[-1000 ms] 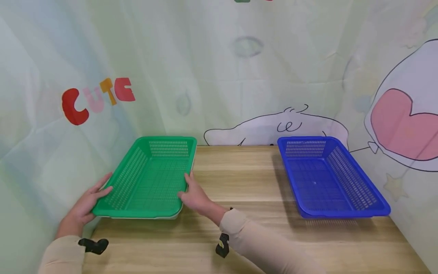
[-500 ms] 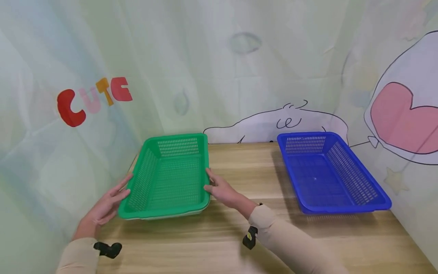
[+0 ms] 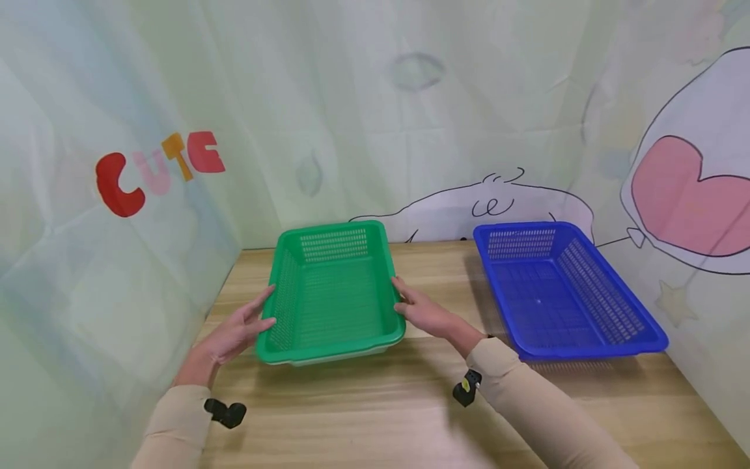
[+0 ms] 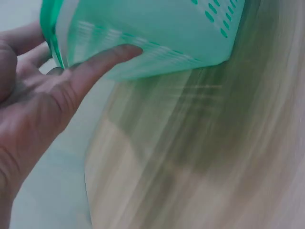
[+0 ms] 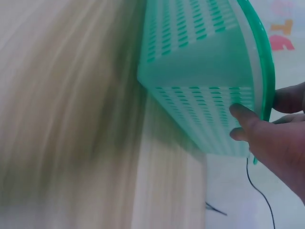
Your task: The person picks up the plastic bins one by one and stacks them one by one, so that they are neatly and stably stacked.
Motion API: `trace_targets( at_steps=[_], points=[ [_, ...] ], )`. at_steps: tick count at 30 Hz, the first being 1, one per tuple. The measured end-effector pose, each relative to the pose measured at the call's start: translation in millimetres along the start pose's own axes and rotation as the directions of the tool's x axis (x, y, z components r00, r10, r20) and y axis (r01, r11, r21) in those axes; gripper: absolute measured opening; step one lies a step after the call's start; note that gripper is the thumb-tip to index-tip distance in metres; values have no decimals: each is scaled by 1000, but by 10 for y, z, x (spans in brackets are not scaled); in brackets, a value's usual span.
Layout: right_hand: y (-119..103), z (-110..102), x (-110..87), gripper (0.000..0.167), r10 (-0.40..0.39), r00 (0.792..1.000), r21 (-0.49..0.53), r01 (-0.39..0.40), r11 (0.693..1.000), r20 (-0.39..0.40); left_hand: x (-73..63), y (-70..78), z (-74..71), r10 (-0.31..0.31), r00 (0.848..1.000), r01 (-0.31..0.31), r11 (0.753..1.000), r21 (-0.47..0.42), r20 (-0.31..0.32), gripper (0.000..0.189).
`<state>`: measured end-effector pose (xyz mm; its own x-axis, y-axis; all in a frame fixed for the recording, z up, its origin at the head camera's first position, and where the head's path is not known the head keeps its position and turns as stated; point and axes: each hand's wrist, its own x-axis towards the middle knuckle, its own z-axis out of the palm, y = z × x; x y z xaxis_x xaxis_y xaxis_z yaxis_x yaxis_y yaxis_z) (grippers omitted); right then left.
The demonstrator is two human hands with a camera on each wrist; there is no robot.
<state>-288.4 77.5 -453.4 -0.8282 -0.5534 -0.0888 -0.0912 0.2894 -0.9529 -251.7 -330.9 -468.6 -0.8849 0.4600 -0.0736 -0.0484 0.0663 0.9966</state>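
Observation:
Both hands hold a green plastic basket [image 3: 335,299] by its sides, left of the table's middle in the head view. Its mesh floor is bare. My left hand [image 3: 237,331] is at the left rim, with the thumb over the edge; in the left wrist view one finger lies along the pale slotted outer wall [image 4: 162,28]. On the opposite side, my right hand [image 3: 432,316] grips the right rim, its fingers on both sides of the edge in the right wrist view. A whitish rim [image 5: 253,62] shows just beneath the green one.
A blue mesh basket [image 3: 545,299] stands at the right of the wooden table [image 3: 351,417]. Printed cloth [image 3: 305,130] surrounds the table at the back and both sides. A small black device [image 3: 225,413] is on each sleeve's cuff.
Both hands have carried the green basket rightward from the left wall, turning it slightly. It is nearer the blue basket, which has stayed in place.

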Motion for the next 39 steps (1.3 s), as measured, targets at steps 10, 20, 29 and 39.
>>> trace_targets(
  at_steps=[10, 20, 29, 39],
  points=[
    [87, -274, -202, 65, 22, 1000, 24, -21, 999, -13, 259, 19, 260, 3, 1000, -3, 1000, -28, 8, 81],
    [182, -467, -442, 66, 46, 997, 50, -42, 998, -70, 464, -3, 500, -1, 999, 4, 998, -60, 38, 81],
    [197, -582, -570, 66, 36, 993, -24, -39, 999, -109, 586, -13, 670, 29, 997, -24, 997, -71, 71, 78],
    [279, -792, -765, 66, 75, 988, -62, -85, 994, -138, 781, 43, 939, 35, 994, -24, 995, -100, 105, 78]
  ],
)
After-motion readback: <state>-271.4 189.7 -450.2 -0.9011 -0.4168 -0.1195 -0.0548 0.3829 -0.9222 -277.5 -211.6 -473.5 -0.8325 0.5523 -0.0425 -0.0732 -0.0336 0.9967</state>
